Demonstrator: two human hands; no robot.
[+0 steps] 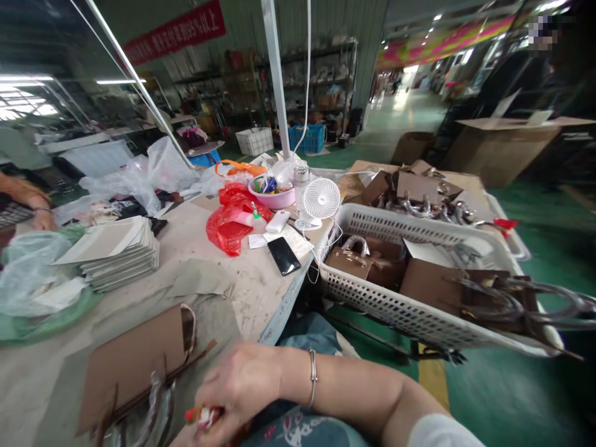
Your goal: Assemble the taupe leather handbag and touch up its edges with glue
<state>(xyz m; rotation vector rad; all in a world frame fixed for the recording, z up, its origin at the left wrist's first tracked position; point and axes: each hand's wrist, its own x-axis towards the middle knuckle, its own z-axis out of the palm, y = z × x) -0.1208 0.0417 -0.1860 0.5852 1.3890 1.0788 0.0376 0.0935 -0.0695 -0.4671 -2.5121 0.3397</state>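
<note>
My right hand, blurred and with a bracelet at the wrist, is at the bottom middle above my lap, its fingers curled. By its fingertips is a small red-and-white thing with an orange-red tip, too smeared to name. Skin at the bottom edge below it seems to be part of my left hand, fingers hidden. Left of my hands, a brown handbag lies on a grey cloth, its plastic-wrapped handles toward me.
A white basket of brown handbags stands at right. On the table are a black phone, a white fan, a red plastic bag and a stack of pale boards. Another person's hand is at far left.
</note>
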